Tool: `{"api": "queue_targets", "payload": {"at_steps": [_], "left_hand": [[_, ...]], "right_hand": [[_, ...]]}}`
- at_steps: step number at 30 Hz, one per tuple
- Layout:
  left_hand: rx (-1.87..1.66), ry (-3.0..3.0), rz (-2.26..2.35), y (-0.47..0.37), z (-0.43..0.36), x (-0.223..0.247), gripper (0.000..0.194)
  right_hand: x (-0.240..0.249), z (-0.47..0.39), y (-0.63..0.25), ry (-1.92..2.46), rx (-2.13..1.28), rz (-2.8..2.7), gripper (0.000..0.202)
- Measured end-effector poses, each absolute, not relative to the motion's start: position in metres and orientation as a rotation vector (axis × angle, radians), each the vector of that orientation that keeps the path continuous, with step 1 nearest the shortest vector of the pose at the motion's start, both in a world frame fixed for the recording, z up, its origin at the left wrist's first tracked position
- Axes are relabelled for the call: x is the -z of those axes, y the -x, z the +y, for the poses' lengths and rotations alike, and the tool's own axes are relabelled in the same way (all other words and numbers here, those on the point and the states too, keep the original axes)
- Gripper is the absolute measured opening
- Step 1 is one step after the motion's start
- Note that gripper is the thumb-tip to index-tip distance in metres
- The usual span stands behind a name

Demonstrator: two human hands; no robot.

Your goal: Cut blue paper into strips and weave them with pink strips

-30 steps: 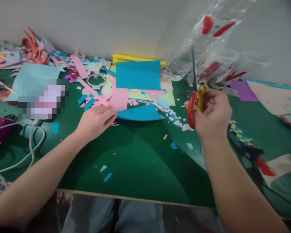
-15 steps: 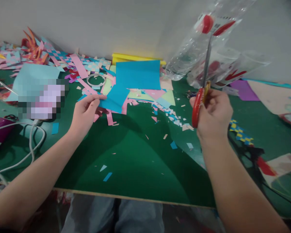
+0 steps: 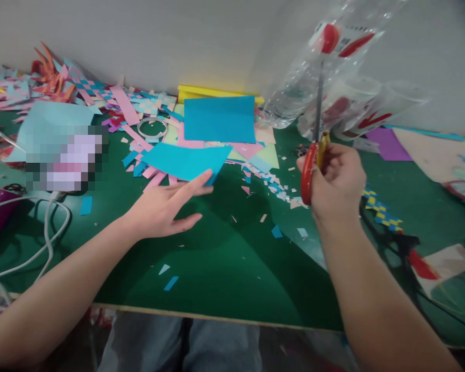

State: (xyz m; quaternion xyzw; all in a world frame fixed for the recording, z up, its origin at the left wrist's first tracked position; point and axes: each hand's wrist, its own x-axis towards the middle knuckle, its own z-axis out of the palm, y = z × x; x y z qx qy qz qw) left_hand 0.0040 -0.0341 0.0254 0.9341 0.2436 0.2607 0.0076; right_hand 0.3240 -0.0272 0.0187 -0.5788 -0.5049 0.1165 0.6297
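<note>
My left hand [image 3: 166, 209] has its fingers stretched out and the thumb apart. Its fingertips touch the near right corner of a blue paper piece [image 3: 186, 157], which lies tilted over scraps. Whether the corner sits between two fingers I cannot tell. In my right hand [image 3: 339, 181] is a pair of scissors [image 3: 309, 175] with a red handle, gripped in a closed fist. The blades point up, away from the paper. Behind the loose piece, a larger blue sheet [image 3: 219, 119] rests on pink and pale green paper.
Woven paper strips and scraps [image 3: 101, 98] pile up along the wall. Tiny clippings [image 3: 273, 186] trail across the green table [image 3: 217, 268]. Plastic-wrapped cups [image 3: 383, 111] stand at the back right. A roll of tape [image 3: 152, 128], a blurred-out phone and a white cable [image 3: 50, 232] are at left.
The blue paper piece has swung round and spread out to the right. My left hand has moved right and nearer, its pinch opened. The scissors have shifted slightly left.
</note>
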Motion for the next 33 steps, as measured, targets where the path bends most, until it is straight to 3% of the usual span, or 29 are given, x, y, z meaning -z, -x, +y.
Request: {"api": "queue_targets", "payload": {"at_steps": [5, 8, 12, 15, 22, 28, 33], "left_hand": [[-1.046, -2.993, 0.927, 0.002, -0.028, -0.023, 0.04], [-0.843, -2.986, 1.115, 0.006, -0.02, -0.022, 0.029], [-0.438, -2.857, 1.191, 0.007, -0.01, -0.015, 0.047], [-0.286, -2.752, 1.299, 0.007, -0.007, -0.01, 0.054], [-0.279, -2.858, 1.528, 0.006, -0.011, -0.016, 0.051], [-0.276, -2.879, 1.618, 0.005, -0.012, -0.015, 0.052], [-0.236, -2.896, 1.637, 0.004, -0.012, -0.015, 0.051]], "right_hand": [[-0.014, -0.025, -0.328, 1.351, -0.258, -1.209, 0.052], [-0.011, -0.026, -0.333, 1.342, -0.288, -1.265, 0.054], [-0.014, -0.035, -0.335, 1.485, -0.407, -1.615, 0.047], [-0.02, -0.043, -0.329, 1.702, -0.215, -1.963, 0.044], [-0.027, -0.046, -0.325, 1.638, -0.257, -2.374, 0.04], [-0.032, -0.047, -0.336, 1.764, -0.512, -2.367, 0.048], [-0.034, -0.047, -0.335, 1.754, -0.529, -2.431, 0.045]]}}
